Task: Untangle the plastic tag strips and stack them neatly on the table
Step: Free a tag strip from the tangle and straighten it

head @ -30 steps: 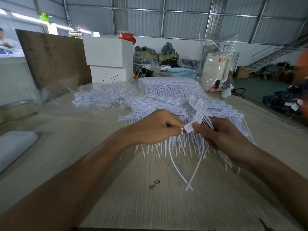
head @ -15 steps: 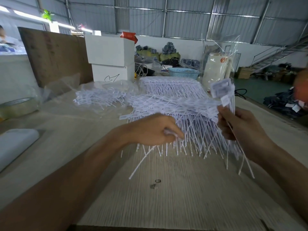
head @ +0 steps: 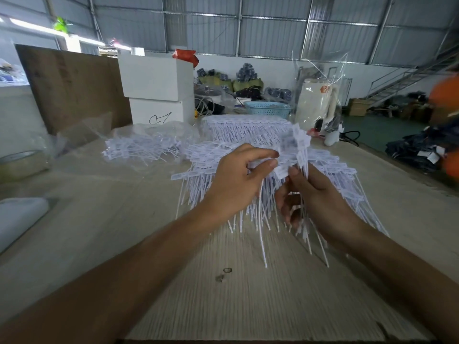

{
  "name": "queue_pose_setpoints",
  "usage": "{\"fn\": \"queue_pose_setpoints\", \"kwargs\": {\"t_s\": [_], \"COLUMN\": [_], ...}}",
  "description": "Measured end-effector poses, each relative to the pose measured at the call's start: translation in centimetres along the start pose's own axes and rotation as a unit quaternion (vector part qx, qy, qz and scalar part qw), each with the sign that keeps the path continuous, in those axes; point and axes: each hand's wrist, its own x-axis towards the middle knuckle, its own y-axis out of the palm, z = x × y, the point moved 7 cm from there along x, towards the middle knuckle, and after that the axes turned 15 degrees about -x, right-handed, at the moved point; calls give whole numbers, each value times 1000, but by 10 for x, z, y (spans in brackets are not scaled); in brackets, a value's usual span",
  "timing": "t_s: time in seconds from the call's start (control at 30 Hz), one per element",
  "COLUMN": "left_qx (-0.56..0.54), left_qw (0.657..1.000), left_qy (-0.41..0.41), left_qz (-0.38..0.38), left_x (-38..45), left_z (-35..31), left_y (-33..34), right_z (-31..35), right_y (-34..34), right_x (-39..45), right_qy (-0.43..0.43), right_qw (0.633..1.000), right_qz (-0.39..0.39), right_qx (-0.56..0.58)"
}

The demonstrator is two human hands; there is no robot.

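Pinching tag strips [head: 293, 150]: left hand [head: 236, 180] and right hand [head: 318, 194] both grip bunch above stack [head: 198, 167].

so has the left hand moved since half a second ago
Yes. The left hand has lifted off the stacked tag strips and gone right to meet the right hand, now pinching the held bundle.

Bare wooden table [head: 248, 306] lies open toward 6 o'clock, and toward 9 o'clock between a grey pad [head: 19, 219] and the stacked tag strips [head: 206, 184]. Toward 12 o'clock that stack, a second pile [head: 246, 127] and white boxes [head: 156, 90] block passage; at 10 o'clock, bagged loose strips [head: 141, 150].
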Motion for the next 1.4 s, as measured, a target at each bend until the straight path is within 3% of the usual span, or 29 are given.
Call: {"fn": "queue_pose_setpoints", "kwargs": {"t_s": [0.37,0.6,0.73,0.87,1.0,1.1,1.2,1.4], "left_qx": [-96,-214,-238,-198,-181,-203,-179,-193], "left_qw": [993,972,964,951,940,943,954,957], "left_qy": [-64,-81,-120,-203,-192,-191,-202,-197], "left_qz": [-33,-48,4,122,215,181,128,87], "left_x": [-3,-3,-3,-14,-27,-28,-28,-29], "left_z": [4,1,2,13,10,6,7,3], "left_y": [2,-4,8,29,47,47,40,36], "right_z": [0,3,8,16,12,13,8,20], "right_y": [5,4,0,-10,0,20,28,32], "right_x": [-3,-1,-3,-6,-11,-12,-14,-17], "right_qy": [-6,-12,0,-29,-53,-88,-71,-77], "right_qw": [999,999,1000,995,996,994,994,992], "right_qz": [33,29,8,-13,-37,14,66,100], "right_qx": [7,7,21,95,64,-59,-43,-18]}}
